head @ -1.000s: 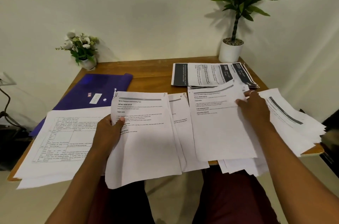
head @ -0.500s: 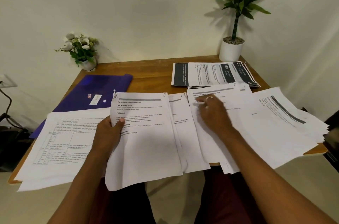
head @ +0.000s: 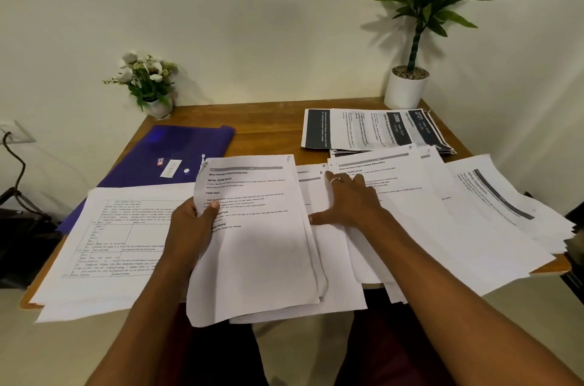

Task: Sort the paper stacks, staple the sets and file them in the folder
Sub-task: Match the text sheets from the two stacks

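On my feed, the front sheet point(head: 252, 243) is titled "Spray Cleaning of Small Grooming Tools", above the headings "INITIAL SCENE SETUP" and "TASK GOAL". The dark-banded printouts point(head: 363, 129) behind it show "2886" and "2721". The white label point(head: 170, 168) on the purple folder point(head: 189, 145) is too blurred for me to read.

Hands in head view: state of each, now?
Left hand: grips the paper set by its left edge.
Right hand: open, fingers flat on spread papers.
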Demonstrator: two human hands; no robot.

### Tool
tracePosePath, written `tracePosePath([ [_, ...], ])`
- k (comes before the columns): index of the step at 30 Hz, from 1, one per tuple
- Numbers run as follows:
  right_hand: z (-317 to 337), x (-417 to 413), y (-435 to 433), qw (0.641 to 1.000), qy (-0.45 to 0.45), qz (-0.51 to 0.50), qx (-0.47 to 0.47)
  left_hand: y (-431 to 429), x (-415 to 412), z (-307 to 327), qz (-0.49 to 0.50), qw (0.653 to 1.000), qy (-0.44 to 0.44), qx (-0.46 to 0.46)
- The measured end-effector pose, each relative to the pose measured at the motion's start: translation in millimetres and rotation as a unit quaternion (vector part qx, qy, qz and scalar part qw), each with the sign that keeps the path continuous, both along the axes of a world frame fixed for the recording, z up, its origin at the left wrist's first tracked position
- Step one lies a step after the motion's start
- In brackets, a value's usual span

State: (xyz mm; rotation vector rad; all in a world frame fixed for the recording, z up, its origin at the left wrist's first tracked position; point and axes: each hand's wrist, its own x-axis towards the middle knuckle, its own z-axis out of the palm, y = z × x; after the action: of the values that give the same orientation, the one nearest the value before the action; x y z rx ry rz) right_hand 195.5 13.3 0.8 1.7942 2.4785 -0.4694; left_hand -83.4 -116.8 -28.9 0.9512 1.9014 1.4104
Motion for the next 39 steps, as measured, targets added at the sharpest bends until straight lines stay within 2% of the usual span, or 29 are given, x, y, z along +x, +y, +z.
tracePosePath([
  [6,7.5,-12.2,22.8,0.995,0.094,0.011,0.038,0.4,0.5,0.0,0.004,1.0,0.012,-0.008],
  [15,6.2,-20.4,41.0,0.995,0.095,-0.028,-0.022,-0.5,-0.5,-0.8,-0.006,1.0,0.021,-0.007],
  [26,-0.2,-21.9,39.2,0.994,0.099,0.018,0.034,0.6,0.1,-0.1,0.0,1.0,0.023,-0.014],
  [39,12.6,-21.1,39.7,0.993,0.107,0.0,-0.045,0.9,-0.8,-0.7,-0.003,1.0,0.028,-0.01],
])
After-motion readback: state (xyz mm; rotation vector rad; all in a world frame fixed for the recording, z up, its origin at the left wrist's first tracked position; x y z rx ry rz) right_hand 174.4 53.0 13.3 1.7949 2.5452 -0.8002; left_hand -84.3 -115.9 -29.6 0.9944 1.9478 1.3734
